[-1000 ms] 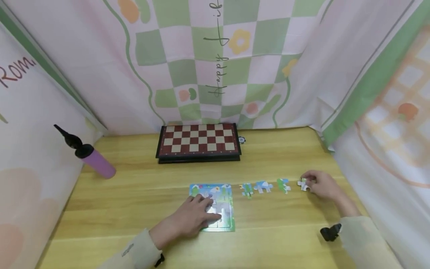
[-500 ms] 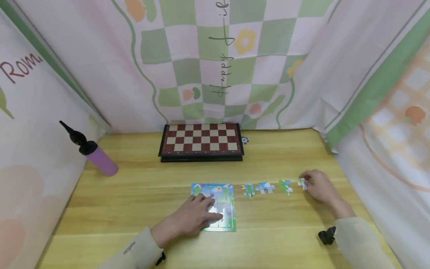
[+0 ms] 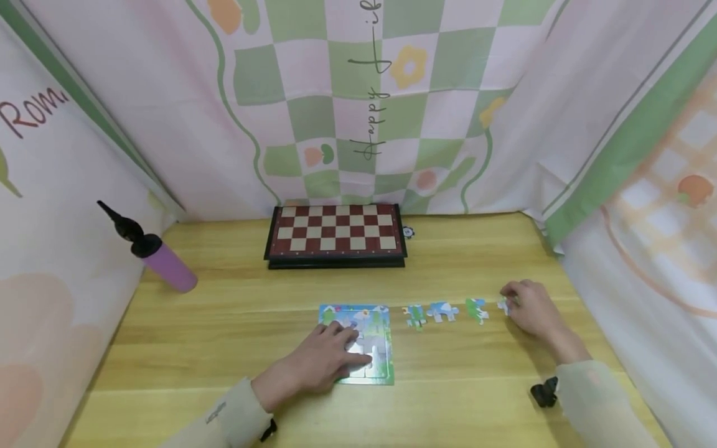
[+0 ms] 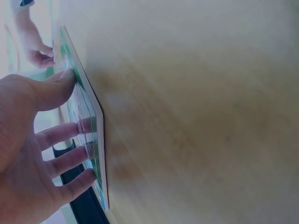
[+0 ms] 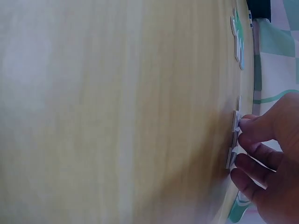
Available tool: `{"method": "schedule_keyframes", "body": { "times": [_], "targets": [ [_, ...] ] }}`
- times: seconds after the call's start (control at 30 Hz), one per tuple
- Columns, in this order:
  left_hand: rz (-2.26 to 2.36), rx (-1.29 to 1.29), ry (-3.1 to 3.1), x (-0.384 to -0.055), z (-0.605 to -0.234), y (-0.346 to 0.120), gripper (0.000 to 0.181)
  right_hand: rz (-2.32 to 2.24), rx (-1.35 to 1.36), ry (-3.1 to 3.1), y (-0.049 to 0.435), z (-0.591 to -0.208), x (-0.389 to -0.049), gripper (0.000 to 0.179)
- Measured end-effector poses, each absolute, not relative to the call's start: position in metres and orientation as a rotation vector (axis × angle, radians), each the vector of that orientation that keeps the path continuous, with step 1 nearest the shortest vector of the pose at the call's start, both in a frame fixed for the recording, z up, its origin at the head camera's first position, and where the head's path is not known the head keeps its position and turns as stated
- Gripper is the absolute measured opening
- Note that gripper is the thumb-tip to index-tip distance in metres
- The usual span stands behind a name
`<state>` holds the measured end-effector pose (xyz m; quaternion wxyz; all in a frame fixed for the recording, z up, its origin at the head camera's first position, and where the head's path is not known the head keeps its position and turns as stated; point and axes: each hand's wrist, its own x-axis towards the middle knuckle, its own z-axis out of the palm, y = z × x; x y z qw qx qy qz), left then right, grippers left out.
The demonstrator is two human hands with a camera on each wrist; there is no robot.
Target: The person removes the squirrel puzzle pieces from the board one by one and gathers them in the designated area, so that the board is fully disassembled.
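My left hand [image 3: 319,361] rests with spread fingers on a square jigsaw puzzle board [image 3: 381,339] with a blue and green picture. In the left wrist view, the thumb [image 4: 65,88] and fingertips lie on the board's face near its edge. Far to the right, my right hand [image 3: 532,308] has curled fingers and pinches a puzzle piece [image 3: 503,305], which the hand partly hides. The right wrist view shows this puzzle piece [image 5: 236,122] low at the wooden surface, with thumb and fingertips right at its edge.
Between the hands lie a green puzzle piece [image 3: 476,311], a blue-and-white one [image 3: 442,312] and a green-blue one [image 3: 415,316]. A folded chessboard [image 3: 336,230] stands at the back, a small round tag [image 3: 408,233] beside it. A purple hand pump [image 3: 170,267] is at the left.
My right hand has shifted slightly left over its puzzle piece, covering more of it. The left hand stays on the board. The head view has turned slightly.
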<state>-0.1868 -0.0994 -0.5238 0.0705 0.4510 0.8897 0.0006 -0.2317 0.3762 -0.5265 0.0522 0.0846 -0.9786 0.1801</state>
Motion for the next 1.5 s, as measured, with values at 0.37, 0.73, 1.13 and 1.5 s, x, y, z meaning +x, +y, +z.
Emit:
{"method": "schedule_keyframes", "body": {
  "times": [0.37, 0.73, 1.13, 1.5],
  "targets": [
    [-0.034, 1.341, 2.701, -0.188, -0.522, -0.098, 0.054, 0.6, 0.315, -2.848, 0.327, -0.501, -0.227, 0.033],
    [0.215, 1.048, 2.812, -0.188, -0.524, -0.099, 0.085, 0.698, 0.814, -2.938, 0.196, -0.481, -0.229, 0.034],
    [0.152, 0.897, 2.846, -0.189, -0.527, -0.107, 0.1, 0.489, 1.28, -3.02, 0.111, -0.503, -0.209, 0.043],
    [0.101, 0.97, 2.908, -0.195, -0.53, -0.107, 0.099, 0.454, 1.261, -2.99, 0.096, -0.507, -0.201, 0.05]
  ]
}}
